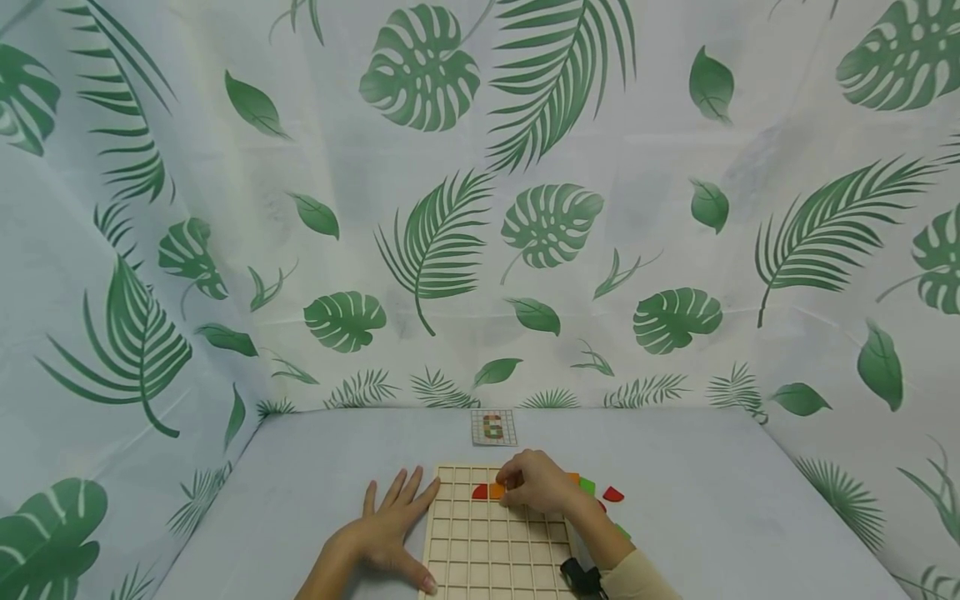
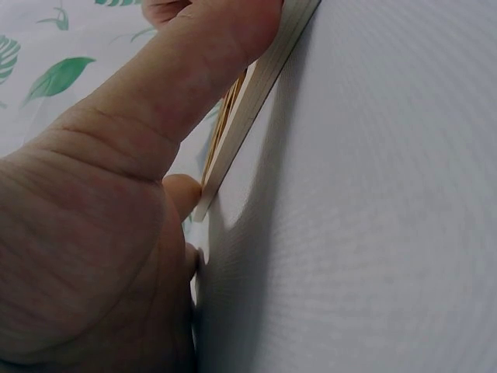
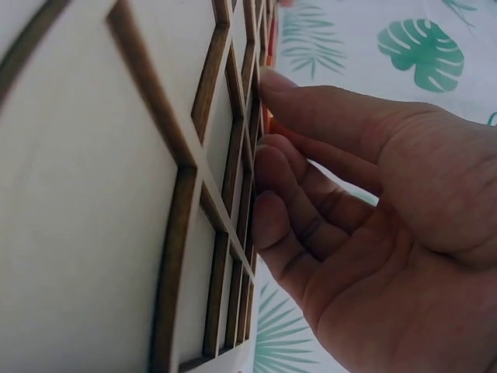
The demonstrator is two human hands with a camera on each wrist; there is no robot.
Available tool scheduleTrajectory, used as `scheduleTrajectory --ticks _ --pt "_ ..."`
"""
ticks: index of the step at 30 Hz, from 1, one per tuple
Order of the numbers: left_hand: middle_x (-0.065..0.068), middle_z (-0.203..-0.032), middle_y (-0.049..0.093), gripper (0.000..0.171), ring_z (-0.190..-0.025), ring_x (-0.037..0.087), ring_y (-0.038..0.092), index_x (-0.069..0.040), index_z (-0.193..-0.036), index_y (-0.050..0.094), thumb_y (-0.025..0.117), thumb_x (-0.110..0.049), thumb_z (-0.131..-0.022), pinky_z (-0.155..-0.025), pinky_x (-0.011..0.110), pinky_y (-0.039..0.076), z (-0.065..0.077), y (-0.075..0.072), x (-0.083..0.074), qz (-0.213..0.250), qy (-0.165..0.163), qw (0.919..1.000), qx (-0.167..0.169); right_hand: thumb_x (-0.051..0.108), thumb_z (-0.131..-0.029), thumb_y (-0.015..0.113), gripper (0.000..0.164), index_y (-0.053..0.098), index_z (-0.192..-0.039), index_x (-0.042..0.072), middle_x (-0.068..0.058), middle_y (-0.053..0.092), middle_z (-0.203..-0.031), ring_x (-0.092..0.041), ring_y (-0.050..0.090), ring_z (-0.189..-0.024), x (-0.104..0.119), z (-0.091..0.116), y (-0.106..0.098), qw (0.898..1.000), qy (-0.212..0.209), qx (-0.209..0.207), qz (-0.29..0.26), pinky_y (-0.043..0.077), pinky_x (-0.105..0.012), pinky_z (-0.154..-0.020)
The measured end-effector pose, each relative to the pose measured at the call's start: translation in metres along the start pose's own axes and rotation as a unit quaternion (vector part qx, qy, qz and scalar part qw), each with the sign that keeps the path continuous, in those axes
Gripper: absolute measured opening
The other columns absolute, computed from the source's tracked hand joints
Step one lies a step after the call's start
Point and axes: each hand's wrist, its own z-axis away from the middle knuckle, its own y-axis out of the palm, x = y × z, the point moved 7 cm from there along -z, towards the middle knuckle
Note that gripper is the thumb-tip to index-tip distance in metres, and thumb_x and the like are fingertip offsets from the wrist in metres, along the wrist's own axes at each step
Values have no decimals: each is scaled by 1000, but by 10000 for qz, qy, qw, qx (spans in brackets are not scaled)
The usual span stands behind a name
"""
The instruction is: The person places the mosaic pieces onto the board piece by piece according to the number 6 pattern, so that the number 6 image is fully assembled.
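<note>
A pale wooden grid board point(image 1: 457, 550) lies on the table. On one of its upper rows sit a red quarter-round tile point(image 1: 480, 492) and, beside it, an orange square tile point(image 1: 496, 492). My right hand point(image 1: 540, 483) reaches over the board and pinches the orange tile between thumb and curled fingers. In the right wrist view a bit of orange shows between the thumb point(image 3: 311, 101) and forefinger; the fingertips are at the grid. My left hand point(image 1: 390, 529) lies with fingers spread against the board's left edge, its thumb touching the lower left side.
A small pattern card point(image 1: 493, 427) with a coloured figure lies behind the board. Right of the board are loose tiles, among them a red one point(image 1: 613, 494) and a green one point(image 1: 587, 486), partly hidden by my right arm. A black object point(image 1: 581, 577) is at the right wrist.
</note>
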Motion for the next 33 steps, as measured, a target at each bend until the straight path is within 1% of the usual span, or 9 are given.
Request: scheduleTrajectory --ticks 3,5,9,14,17,20,24,26,33 --pt "19 -175 2 142 -161 46 -6 -25 -168 19 90 -74 -56 -114 81 -14 1 -1 -1 60 -23 10000 -20 7 -84 86 24 78 -105 -2 -4 72 -88 -7 59 -76 1 0 -2 9999 -61 -106 60 52 -23 -66" --pt "19 -175 2 143 -161 46 -6 -25 -168 19 90 -75 -55 -114 81 -14 1 0 -1 84 -48 9999 -31 5 -84 85 26 78 -107 -3 -7 72 -90 -10 61 -78 3 2 -7 9996 -120 -232 131 53 -24 -67" --pt "18 -176 2 143 -161 46 -6 -25 -168 19 91 -74 -55 -114 81 -14 0 0 -1 71 -46 10000 -9 5 -87 82 27 77 -112 -3 -9 73 -95 -13 61 -82 7 4 -16 9983 -120 -463 328 53 -26 -70" --pt "18 -176 1 142 -161 46 -6 -25 -168 18 91 -73 -56 -114 81 -15 0 -1 0 98 -9 9999 34 7 -89 81 29 75 -116 -3 -10 72 -96 -12 59 -81 8 8 -27 9978 -63 -524 411 52 -26 -69" --pt "19 -175 1 142 -161 46 -6 -25 -168 18 91 -73 -56 -114 81 -14 1 -1 0 113 5 9999 41 9 -91 80 30 74 -118 -2 -8 72 -98 -13 59 -83 7 12 -34 9977 21 -545 401 52 -26 -69" --pt "19 -175 1 142 -161 46 -6 -24 -168 18 91 -73 -57 -114 81 -14 1 -1 -2 122 3 9999 44 10 -92 79 30 74 -119 -1 -9 72 -102 -13 60 -84 5 18 -43 9970 117 -659 378 52 -25 -69" --pt "19 -175 1 141 -161 47 -6 -24 -168 18 92 -71 -57 -114 81 -14 2 -2 -4 121 10 9999 43 10 -91 80 31 74 -120 0 -15 73 -108 -15 61 -86 0 27 -57 9955 202 -856 365 52 -25 -69" --pt "19 -175 2 141 -161 46 -6 -24 -168 18 92 -70 -57 -114 81 -14 2 -2 -5 119 0 9999 45 11 -91 80 32 74 -121 1 -15 73 -109 -14 61 -87 -3 31 -63 9945 267 -915 425 52 -25 -68" --pt "20 -175 3 141 -161 47 -5 -24 -168 18 91 -72 -57 -114 82 -13 2 -2 -4 62 -44 10000 22 13 -91 80 30 75 -120 8 -13 74 -111 -15 62 -90 -11 37 -73 9927 497 -1027 387 54 -27 -71"
